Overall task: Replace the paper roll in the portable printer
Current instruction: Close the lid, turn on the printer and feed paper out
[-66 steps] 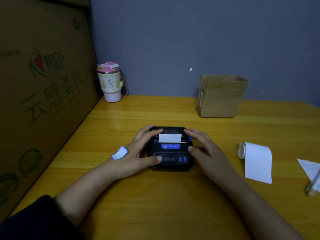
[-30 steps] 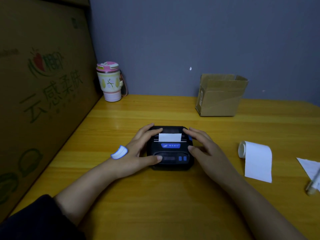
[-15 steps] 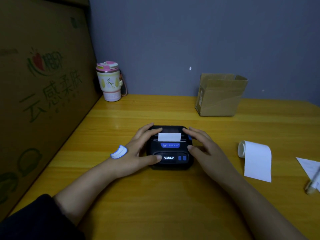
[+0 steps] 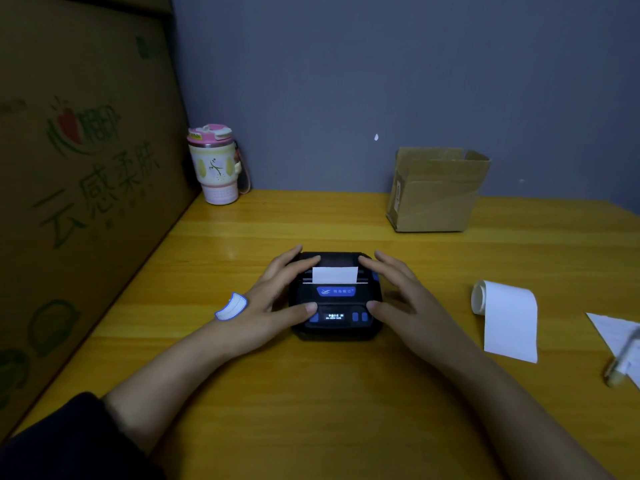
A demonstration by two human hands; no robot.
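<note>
A person's left hand point(image 4: 263, 306) and right hand point(image 4: 405, 303) bracket a small black printer point(image 4: 335, 299) at the centre of the frame on a yellow wooden table point(image 4: 311, 393), fingers spread and laid flat against its sides and lid, thumbs at the lit front panel, neither closed around it. A short paper tab point(image 4: 335, 274) pokes from the slot. A loose paper roll point(image 4: 504, 317) lies partly unwound to the right, well apart. The printer looks compact, rigid and light, best held by its sides; the paper is thin and easily creased.
</note>
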